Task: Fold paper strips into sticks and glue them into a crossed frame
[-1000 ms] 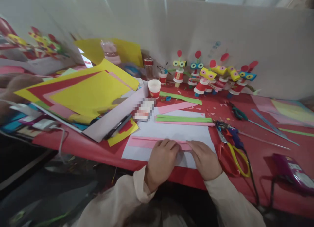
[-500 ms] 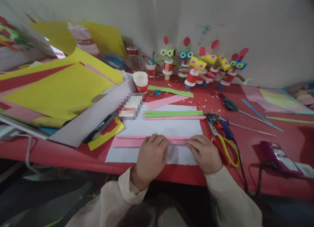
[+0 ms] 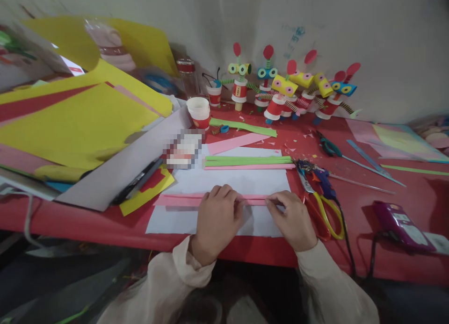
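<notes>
A long pink paper strip lies crosswise over white paper, with a fold running along its length. My left hand is closed on the strip near its middle, fingertips curled over the far edge. At the strip's right end, my right hand pinches the paper between thumb and fingers. Beyond the hands, several narrow green strips lie side by side with a thin pink strip along their near edge.
Scissors with yellow and red handles and a blue glue gun lie to the right. A purple device sits farther right. Paper-cup figures stand by the wall. Yellow sheets pile up at left, near a paper cup.
The pink strip is lifted slightly nearer its right end, between my hands. Both hands stay on it, the right now in a clearer pinch. The whole view has shifted a little.
</notes>
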Motion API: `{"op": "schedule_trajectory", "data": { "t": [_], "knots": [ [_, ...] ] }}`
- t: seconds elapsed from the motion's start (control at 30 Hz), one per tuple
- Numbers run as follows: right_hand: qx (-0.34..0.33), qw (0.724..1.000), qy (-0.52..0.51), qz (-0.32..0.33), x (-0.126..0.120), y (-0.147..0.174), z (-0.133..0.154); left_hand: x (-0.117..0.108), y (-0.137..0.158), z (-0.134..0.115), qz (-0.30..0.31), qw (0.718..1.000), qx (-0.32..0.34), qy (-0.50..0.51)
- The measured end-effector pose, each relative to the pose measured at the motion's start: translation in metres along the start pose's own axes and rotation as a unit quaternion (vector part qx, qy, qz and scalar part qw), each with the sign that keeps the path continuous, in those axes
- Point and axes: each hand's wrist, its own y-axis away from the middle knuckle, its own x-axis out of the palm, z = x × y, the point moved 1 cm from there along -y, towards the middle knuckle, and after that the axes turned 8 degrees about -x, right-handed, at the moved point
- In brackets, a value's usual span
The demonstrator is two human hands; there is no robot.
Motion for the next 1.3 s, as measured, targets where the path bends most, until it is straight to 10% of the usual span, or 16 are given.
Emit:
{"op": "schedule_trajectory", "data": {
  "t": [0.7,0.87,1.3],
  "knots": [
    [-0.044,0.992,0.09,-0.073,0.008,0.006,-0.004,-0.002,-0.011,0.007,0.026,0.999,-0.004,-0.026],
    [-0.203,0.971,0.121,0.042,0.031,0.018,0.021,0.0,-0.009,0.005,0.005,1.0,-0.003,-0.022],
    [-0.213,0.95,0.203,0.106,0.037,0.023,0.036,-0.023,0.01,0.057,0.008,0.999,-0.017,-0.037]
  ]
}}
